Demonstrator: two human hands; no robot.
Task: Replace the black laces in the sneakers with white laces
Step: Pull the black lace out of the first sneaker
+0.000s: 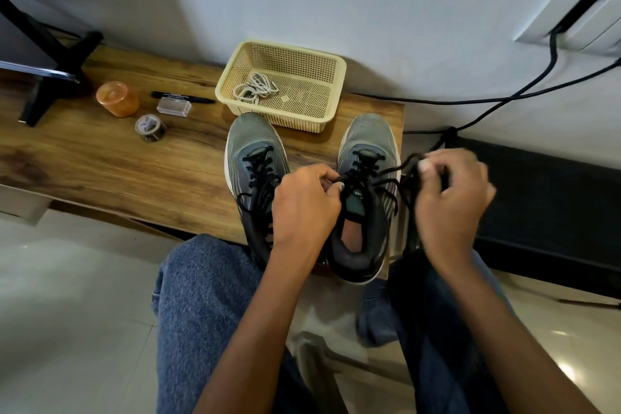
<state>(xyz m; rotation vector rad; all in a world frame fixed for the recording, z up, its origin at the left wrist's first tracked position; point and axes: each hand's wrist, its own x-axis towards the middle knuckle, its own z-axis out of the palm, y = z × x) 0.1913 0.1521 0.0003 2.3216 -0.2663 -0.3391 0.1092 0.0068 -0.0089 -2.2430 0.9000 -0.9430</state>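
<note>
2 grey-green mesh running shoes sit side by side on a wooden bench [100, 158], toes pointing to 12 o'clock, white soles showing at the edges. The left sneaker [255, 165] is fully threaded with a black lace [258, 168] in crossed rows. The right sneaker [366, 178] has a dark padded collar, and its black lace [391, 171] is loosened, 1 strand running out toward 3 o'clock. The left hand [304, 208] rests over the gap between the shoes, thumb and forefinger pinching the lace at the right sneaker's tongue. The right hand [450, 198], slightly blurred, has its fingers curled around the free end of that lace, just off the shoe at 3 o'clock. At 12 o'clock from the shoes stands a cream plastic basket [336, 70] holding a coiled white lace [253, 88]. Toward 10 o'clock lie a black marker [183, 97], a clear plastic box [173, 106], an orange jar [117, 98] and a tape roll [150, 127].
</note>
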